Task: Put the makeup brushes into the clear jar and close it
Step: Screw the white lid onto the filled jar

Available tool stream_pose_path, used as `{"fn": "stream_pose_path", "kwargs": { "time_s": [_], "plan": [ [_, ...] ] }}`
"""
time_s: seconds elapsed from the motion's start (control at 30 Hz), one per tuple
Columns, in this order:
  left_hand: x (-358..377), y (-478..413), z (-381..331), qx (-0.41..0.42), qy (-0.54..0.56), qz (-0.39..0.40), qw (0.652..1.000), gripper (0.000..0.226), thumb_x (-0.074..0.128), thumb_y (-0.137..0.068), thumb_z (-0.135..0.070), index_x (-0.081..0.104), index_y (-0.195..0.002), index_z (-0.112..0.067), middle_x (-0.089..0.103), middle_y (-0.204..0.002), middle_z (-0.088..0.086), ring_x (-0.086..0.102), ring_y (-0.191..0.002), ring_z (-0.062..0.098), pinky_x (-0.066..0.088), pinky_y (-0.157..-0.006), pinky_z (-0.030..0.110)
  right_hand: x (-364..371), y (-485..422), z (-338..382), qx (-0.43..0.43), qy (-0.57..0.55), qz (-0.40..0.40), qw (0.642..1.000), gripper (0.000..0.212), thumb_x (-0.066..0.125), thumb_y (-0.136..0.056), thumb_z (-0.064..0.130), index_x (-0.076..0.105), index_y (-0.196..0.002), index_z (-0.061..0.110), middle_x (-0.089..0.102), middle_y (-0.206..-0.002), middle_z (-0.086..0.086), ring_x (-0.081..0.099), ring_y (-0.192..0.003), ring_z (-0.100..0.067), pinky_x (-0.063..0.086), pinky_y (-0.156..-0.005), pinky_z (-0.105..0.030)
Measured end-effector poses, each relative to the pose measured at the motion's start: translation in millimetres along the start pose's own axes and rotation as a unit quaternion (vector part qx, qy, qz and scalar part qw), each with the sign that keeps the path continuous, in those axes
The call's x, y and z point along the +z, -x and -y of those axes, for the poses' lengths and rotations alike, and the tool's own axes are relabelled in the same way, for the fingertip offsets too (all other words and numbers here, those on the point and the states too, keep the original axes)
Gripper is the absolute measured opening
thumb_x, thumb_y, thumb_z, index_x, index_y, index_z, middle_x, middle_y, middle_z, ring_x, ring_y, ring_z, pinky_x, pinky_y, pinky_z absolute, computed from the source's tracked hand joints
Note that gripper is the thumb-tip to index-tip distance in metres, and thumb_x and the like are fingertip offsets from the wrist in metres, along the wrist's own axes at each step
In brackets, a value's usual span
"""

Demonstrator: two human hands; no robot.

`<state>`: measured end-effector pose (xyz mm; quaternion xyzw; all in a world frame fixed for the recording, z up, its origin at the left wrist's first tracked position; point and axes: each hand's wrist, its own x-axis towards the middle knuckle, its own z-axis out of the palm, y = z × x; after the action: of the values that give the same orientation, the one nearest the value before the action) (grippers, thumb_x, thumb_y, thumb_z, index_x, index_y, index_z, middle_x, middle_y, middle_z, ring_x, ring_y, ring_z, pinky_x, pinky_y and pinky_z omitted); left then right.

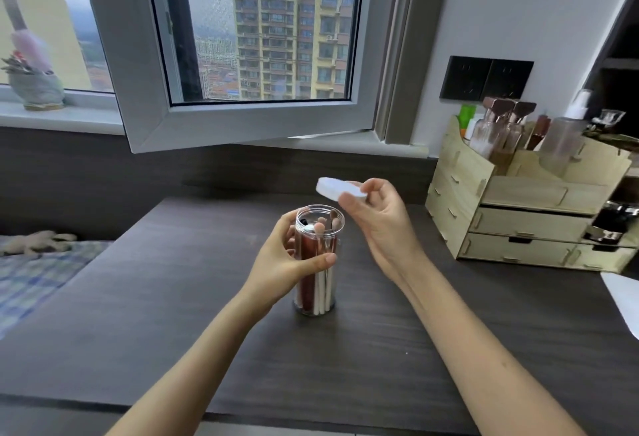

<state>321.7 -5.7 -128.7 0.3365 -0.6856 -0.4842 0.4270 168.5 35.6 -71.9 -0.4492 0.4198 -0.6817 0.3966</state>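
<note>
A tall clear jar (320, 224) stands upright on the dark wooden table (173, 297), its mouth uncovered. Several makeup brushes (318, 283) with white and reddish-brown handles stand inside it, bristles up near the rim. My left hand (287, 263) wraps around the jar's middle from the left. My right hand (377, 221) holds the white round lid (337, 188) by its edge, tilted, a little above and to the right of the jar's mouth, not touching it.
A pale wooden drawer organiser (518, 218) with bottles stands at the right back of the table. A white sheet (622, 297) lies at the right edge. An open window sash (242, 121) hangs over the table's far side. A bed with checked cover (31, 273) is left.
</note>
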Motion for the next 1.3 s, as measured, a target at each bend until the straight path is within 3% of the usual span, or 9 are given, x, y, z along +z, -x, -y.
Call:
{"fn": "stream_pose_path", "kwargs": {
  "time_s": [0.2,0.43,0.5,0.67,0.77,0.9,1.0,1.13,1.3],
  "plan": [
    [-0.1,0.1,1.0,-0.006,0.003,-0.004,1.0,0.064,0.084,-0.069,-0.018,0.05,-0.121,-0.032,0.066,-0.11,-0.01,0.064,-0.1,0.003,0.046,-0.069,0.002,-5.0,6.0,-22.6,0.011,0.087,0.079,0.993,0.027,0.068,-0.079,0.0,0.046,-0.092,0.009,0.064,-0.115,-0.006,0.067,-0.097,-0.007,0.056,-0.077,-0.021],
    [-0.5,-3.0,4.5,-0.007,-0.006,-0.011,1.0,0.058,0.086,-0.066,-0.023,0.057,-0.116,-0.03,0.07,-0.107,-0.01,0.063,-0.103,0.006,0.047,-0.073,0.008,-7.3,0.2,-8.1,-0.048,0.354,0.103,0.928,0.041,0.079,-0.067,0.038,0.055,-0.098,0.024,0.063,-0.111,0.007,0.055,-0.109,-0.01,0.045,-0.093,-0.031],
    [-0.3,-2.9,4.7,-0.005,-0.007,-0.016,1.0,0.056,0.086,-0.066,-0.02,0.058,-0.114,-0.028,0.07,-0.106,-0.01,0.063,-0.1,0.004,0.046,-0.072,0.006,0.8,2.8,-4.5,-0.075,0.446,0.071,0.889,0.049,0.075,-0.062,0.052,0.053,-0.099,0.028,0.06,-0.104,0.008,0.053,-0.103,-0.014,0.043,-0.091,-0.033],
    [0.6,-3.0,6.5,-0.001,-0.002,-0.025,1.0,0.053,0.087,-0.062,-0.021,0.06,-0.107,-0.029,0.072,-0.097,-0.013,0.065,-0.094,0.001,0.049,-0.074,0.009,21.9,12.7,-0.4,-0.177,0.709,-0.034,0.682,0.095,0.021,-0.057,0.09,0.052,-0.12,0.027,0.063,-0.095,0.001,0.054,-0.094,-0.023,0.029,-0.082,-0.036],
    [0.1,-3.0,6.3,0.001,-0.015,-0.025,1.0,0.055,0.088,-0.062,-0.029,0.059,-0.109,-0.029,0.072,-0.101,-0.011,0.064,-0.099,0.004,0.045,-0.079,0.013,14.8,13.8,13.5,-0.172,0.666,0.061,0.723,0.099,-0.006,-0.065,0.081,0.029,-0.145,0.033,0.059,-0.107,0.009,0.047,-0.11,-0.018,0.029,-0.099,-0.038],
    [-0.2,-3.5,6.5,0.001,-0.017,-0.021,1.0,0.062,0.087,-0.059,-0.032,0.058,-0.113,-0.029,0.07,-0.107,-0.009,0.063,-0.104,0.008,0.044,-0.081,0.016,11.6,15.6,21.8,-0.18,0.607,0.118,0.765,0.088,-0.001,-0.074,0.072,0.025,-0.147,0.029,0.056,-0.076,0.016,0.051,-0.09,-0.013,0.034,-0.095,-0.035],
    [0.0,-3.6,6.1,-0.002,-0.015,-0.023,1.0,0.06,0.088,-0.062,-0.026,0.057,-0.113,-0.029,0.069,-0.108,-0.01,0.062,-0.104,0.007,0.042,-0.079,0.013,10.3,9.7,24.0,-0.194,0.628,0.05,0.752,0.085,0.007,-0.078,0.075,0.036,-0.142,0.027,0.067,-0.09,0.004,0.054,-0.097,-0.017,0.033,-0.093,-0.036],
    [-0.2,-3.3,6.3,0.0,-0.017,-0.021,1.0,0.056,0.088,-0.063,-0.025,0.058,-0.111,-0.029,0.071,-0.105,-0.008,0.064,-0.102,0.007,0.043,-0.079,0.014,13.6,-0.7,22.2,-0.086,0.563,0.192,0.799,0.066,0.046,-0.088,0.054,0.027,-0.147,0.028,0.051,-0.139,0.004,0.04,-0.128,-0.013,0.032,-0.103,-0.029],
    [-0.1,-4.5,8.2,0.003,-0.021,-0.029,0.999,0.054,0.087,-0.058,-0.028,0.061,-0.104,-0.031,0.073,-0.099,-0.009,0.064,-0.098,0.006,0.044,-0.075,0.005,15.4,-9.0,22.5,-0.083,0.564,0.211,0.794,0.064,0.065,-0.08,0.043,0.046,-0.138,0.024,0.054,-0.137,0.006,0.049,-0.124,-0.007,0.04,-0.101,-0.023]
  ]
}}
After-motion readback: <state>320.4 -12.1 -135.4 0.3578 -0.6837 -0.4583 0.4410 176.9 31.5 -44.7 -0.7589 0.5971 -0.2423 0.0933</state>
